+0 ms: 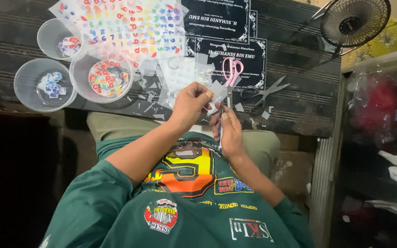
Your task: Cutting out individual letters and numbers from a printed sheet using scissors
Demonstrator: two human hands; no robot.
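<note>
Bright light on the tabletop, dark shadow at left, edges slightly warped.

Small scrap of clear plastic film (216, 89), pale and flat-looking, pinched at the fingertips of the left hand (190, 104), raised just over the near edge of the dark table. Just beside it, pink-handled scissors (231, 73): loops pointing away from the body, thin metal blades together, running straight back to the fingers of the right hand (229, 129). Unclear whether gripped there or merely touching.
</note>
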